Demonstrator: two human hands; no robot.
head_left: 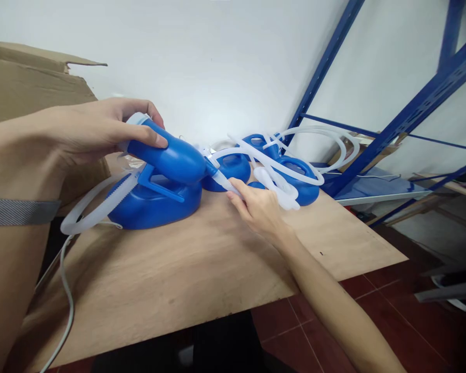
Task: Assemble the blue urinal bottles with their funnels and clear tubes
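Holding: left hand, one blue bottle | right hand, one white hose

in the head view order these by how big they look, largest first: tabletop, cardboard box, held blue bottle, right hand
1. Wooden tabletop
2. Cardboard box, cut off by the frame
3. Held blue bottle, partly covered by the left hand
4. Right hand
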